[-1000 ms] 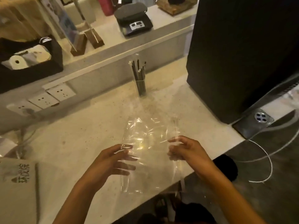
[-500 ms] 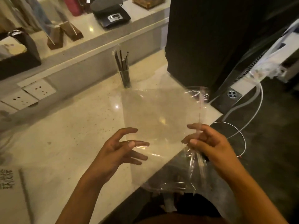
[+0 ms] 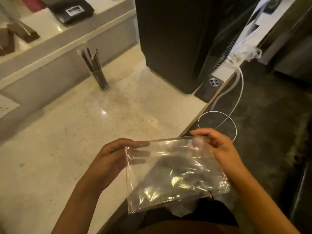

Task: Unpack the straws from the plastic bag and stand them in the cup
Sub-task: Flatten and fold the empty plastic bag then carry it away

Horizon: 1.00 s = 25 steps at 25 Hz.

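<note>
A clear glass cup (image 3: 99,78) stands on the pale stone counter (image 3: 70,132) near the back wall, with several dark straws (image 3: 90,59) upright in it. Close to my body, over the counter's front edge, I hold the clear plastic bag (image 3: 172,174) flat between both hands; it looks empty. My left hand (image 3: 116,156) holds the bag's left edge, its fingers lying straight behind the film. My right hand (image 3: 214,144) pinches the bag's upper right corner.
A tall black appliance (image 3: 179,39) stands on the counter at the right. A phone (image 3: 209,87) lies at its foot by the counter edge, with a white cable (image 3: 236,98) looping down to the dark floor. A raised shelf at the back holds a black scale (image 3: 72,9).
Both hands have brought the bag down and toward my body, from upright over the counter to lying flat past its front edge. My view swung right.
</note>
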{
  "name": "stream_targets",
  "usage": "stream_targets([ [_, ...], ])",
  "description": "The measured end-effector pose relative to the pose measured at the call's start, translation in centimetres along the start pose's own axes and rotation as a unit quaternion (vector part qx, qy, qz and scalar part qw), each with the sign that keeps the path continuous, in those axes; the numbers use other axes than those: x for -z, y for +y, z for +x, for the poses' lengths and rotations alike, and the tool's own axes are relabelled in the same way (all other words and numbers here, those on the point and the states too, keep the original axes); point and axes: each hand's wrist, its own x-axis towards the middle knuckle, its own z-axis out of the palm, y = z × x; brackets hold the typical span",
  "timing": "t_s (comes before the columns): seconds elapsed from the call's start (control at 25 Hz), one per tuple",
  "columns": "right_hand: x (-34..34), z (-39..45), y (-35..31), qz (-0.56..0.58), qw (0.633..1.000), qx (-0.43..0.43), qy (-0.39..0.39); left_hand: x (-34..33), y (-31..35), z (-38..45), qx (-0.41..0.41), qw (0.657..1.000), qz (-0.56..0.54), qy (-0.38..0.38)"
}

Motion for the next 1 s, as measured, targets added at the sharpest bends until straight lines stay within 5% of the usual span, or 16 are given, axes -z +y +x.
stream_targets([
  [0.16, 3.5, -0.4, 0.8, -0.002, 0.998, -0.005, 0.058, -2.8, -0.4, 3.0, 0.121, 0.987, -0.101, -0.029],
  [0.4, 10.0, -0.9, 2.9, 0.071, 0.985, -0.099, 0.125, -9.8, -5.2, 6.5, 0.165, 0.978, 0.115, 0.052],
  [0.52, 14.8, -1.4, 4.6, 0.177, 0.951, -0.241, 0.072, -13.2, -7.5, 9.0, 0.164, 0.975, 0.135, 0.071],
  [0.68, 21.1, -2.1, 7.7, 0.103, 0.945, -0.310, -0.014, -17.7, -11.3, 12.8, 0.212, 0.961, 0.157, 0.083],
  [1.0, 31.5, 1.2, 24.2, 0.087, 0.906, -0.398, 0.111, -19.8, -28.0, 25.9, 0.331, 0.906, 0.235, 0.122],
])
